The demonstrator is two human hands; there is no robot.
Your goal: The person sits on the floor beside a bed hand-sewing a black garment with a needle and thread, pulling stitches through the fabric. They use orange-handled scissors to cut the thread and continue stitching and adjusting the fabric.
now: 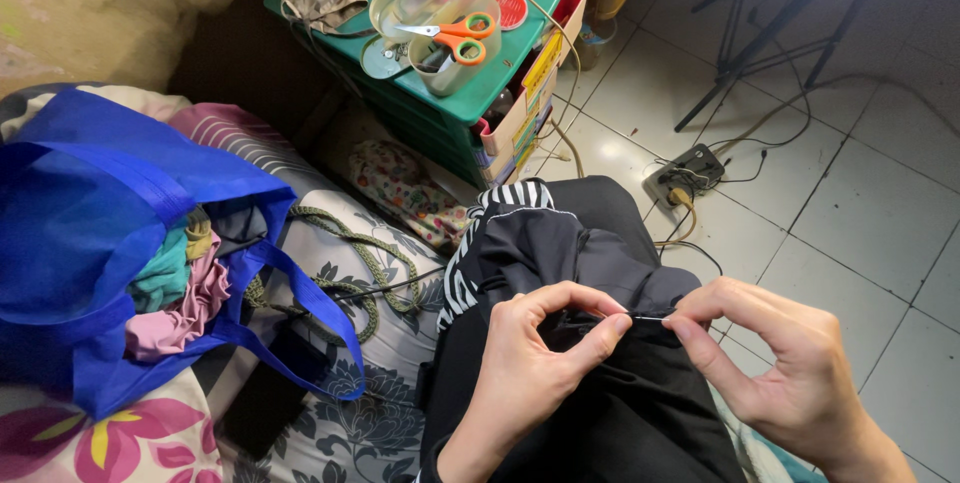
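Head view: my left hand pinches the black garment on my lap, fingers closed on a fold. My right hand holds a needle between thumb and forefinger, mid-stitch. I judge the sewing partly done. Thread and seam are too fine to see; scissors lie unused on the green cabinet.

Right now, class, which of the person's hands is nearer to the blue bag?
Left. The left hand pinches the black cloth on the lap, just right of the blue bag; the right hand holds the needle farther right, beyond it.
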